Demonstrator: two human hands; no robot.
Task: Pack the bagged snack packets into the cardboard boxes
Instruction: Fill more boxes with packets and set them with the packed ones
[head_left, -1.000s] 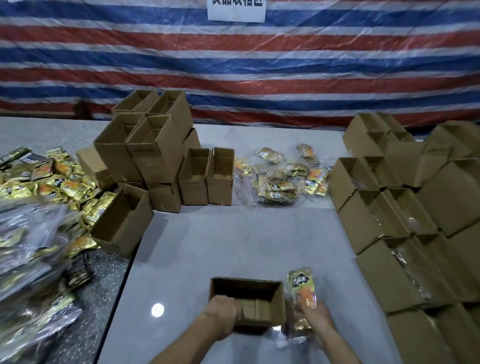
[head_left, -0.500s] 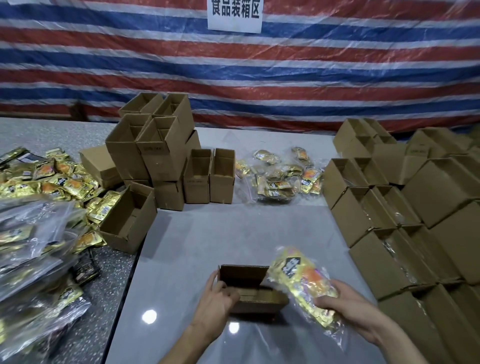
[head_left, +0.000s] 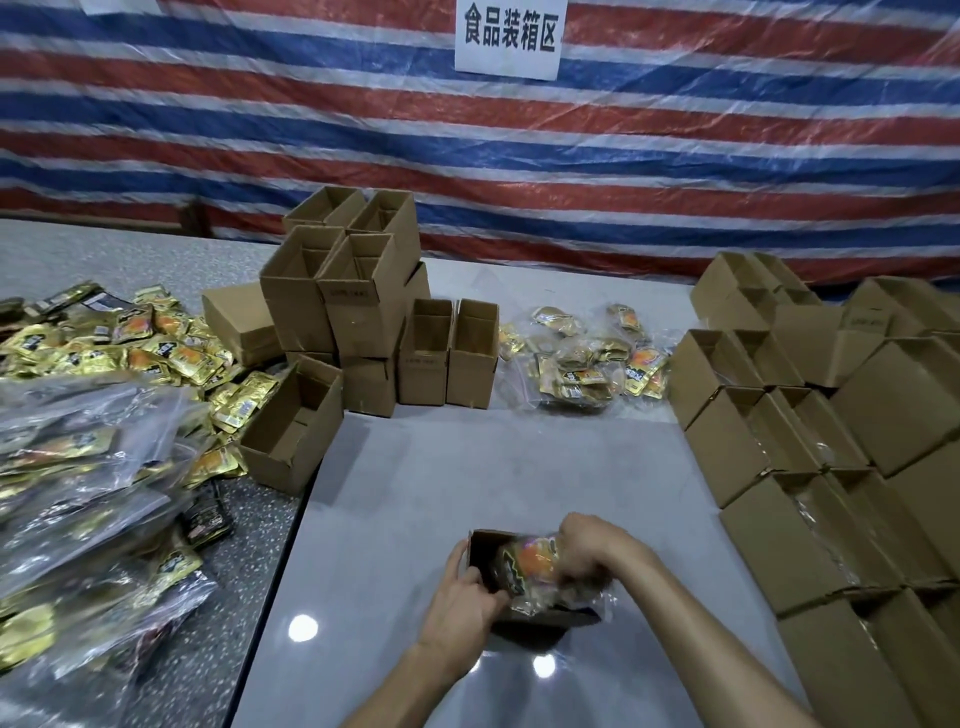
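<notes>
A small open cardboard box stands on the grey table near me. My left hand grips its left wall, thumb inside the rim. My right hand holds a clear bag of gold and orange snack packets and has it partly inside the box's opening; the bag's lower end sticks out over the near rim. Much of the box is hidden by the bag and both hands.
Empty open boxes are stacked at the back left. Boxes with bags inside line the right side. More bagged packets lie at the back centre, and loose packets and bags cover the left table.
My right hand has swung the bag left and down from beside the box into its opening. My left hand stays on the box's left wall. The camera has tilted up slightly.
</notes>
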